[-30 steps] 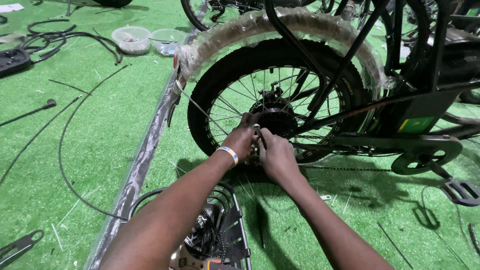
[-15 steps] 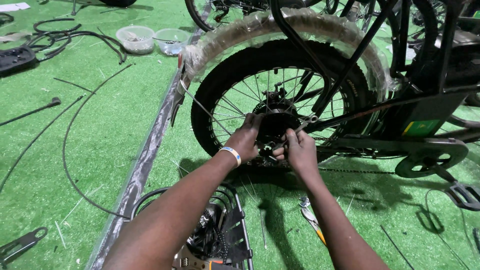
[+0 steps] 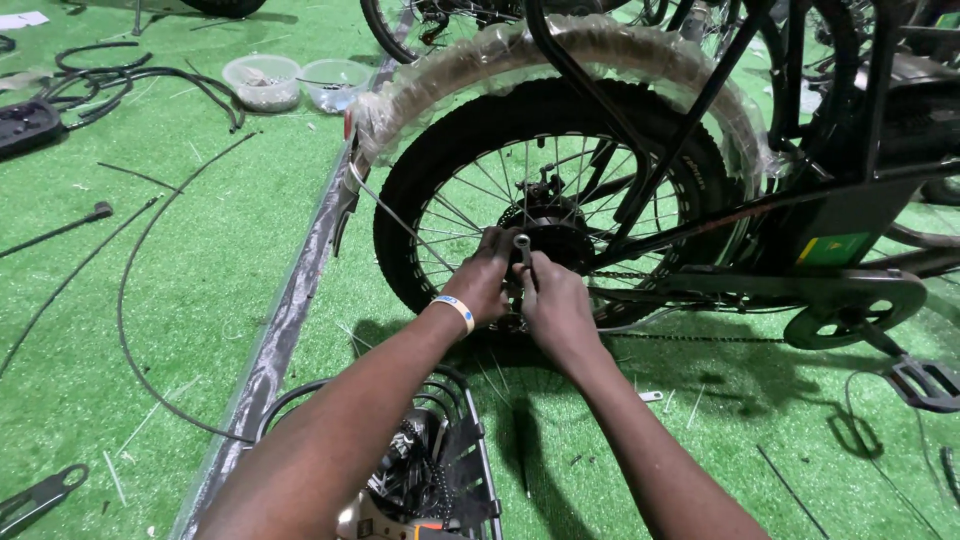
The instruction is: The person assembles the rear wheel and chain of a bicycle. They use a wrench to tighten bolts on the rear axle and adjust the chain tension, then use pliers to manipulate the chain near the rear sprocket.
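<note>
A person crouched on green artificial turf works with both bare hands at the hub (image 3: 548, 238) of a bicycle's rear wheel (image 3: 545, 195), a fat black tyre on thin spokes under a mudguard (image 3: 560, 50) wrapped in clear plastic film. The left hand (image 3: 482, 285), a pale band with a blue patch at its wrist, presses against the hub from the near side, its fingers curled in against the metal; whether that grip is closed on any part cannot be told from here. The right hand (image 3: 555, 305) sits touching the left, its grip clamped round the shaft of a small metal wrench (image 3: 522, 250) that stands upright, its head up against the hub. The wheel stands on the turf floor near the middle of the scene, with the black frame (image 3: 700, 110), chain and crank (image 3: 850, 305) running off to the right and a pedal (image 3: 925, 385) lying low toward the floor's right edge. A long strip wrapped in plastic (image 3: 290, 310) runs along the turf just left of the wheel. Black cables (image 3: 130, 80) lie tangled toward the far left corner, beside two clear plastic tubs (image 3: 300, 82) of small parts, and a wire basket (image 3: 440, 450) sits at the near edge beneath the person's left forearm.
</note>
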